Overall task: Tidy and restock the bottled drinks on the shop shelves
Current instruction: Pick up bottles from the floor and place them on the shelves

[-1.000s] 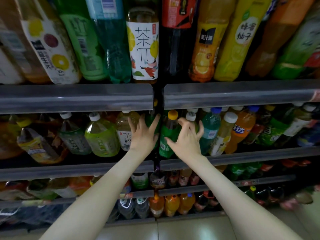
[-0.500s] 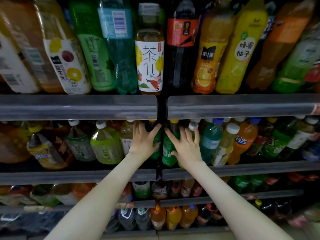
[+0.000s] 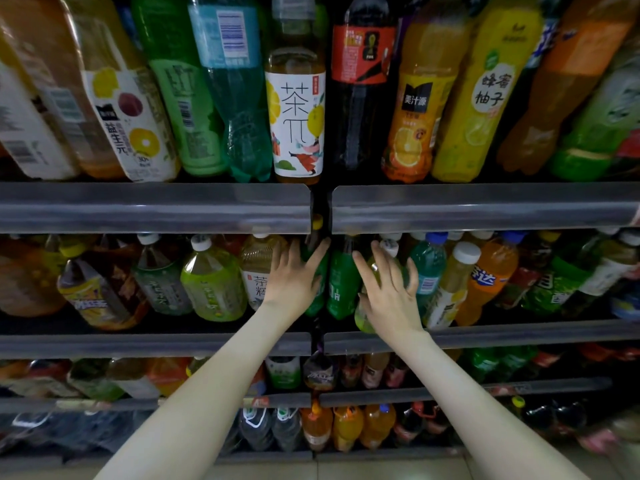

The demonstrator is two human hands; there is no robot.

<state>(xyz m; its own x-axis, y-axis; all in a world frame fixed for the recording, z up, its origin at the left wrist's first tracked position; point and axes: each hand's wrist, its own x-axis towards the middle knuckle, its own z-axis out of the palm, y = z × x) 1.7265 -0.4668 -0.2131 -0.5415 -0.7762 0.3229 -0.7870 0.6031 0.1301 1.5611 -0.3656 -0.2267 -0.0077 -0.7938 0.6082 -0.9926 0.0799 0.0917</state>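
Both hands are reaching into the middle shelf (image 3: 156, 344), fingers straight and spread. The left hand (image 3: 294, 282) is touching a green bottle (image 3: 319, 299), and the right hand (image 3: 388, 292) is lying over a white-capped yellowish bottle (image 3: 363, 318).

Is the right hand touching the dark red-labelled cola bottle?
No, the right hand lies on a yellow-green plastic bottle one shelf below the dark cola bottle.

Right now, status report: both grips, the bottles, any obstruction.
Left grip open, against the green bottle by the divider. Right grip open, spread over the white-capped yellow-green bottle. Upper shelf rail overhangs the caps.
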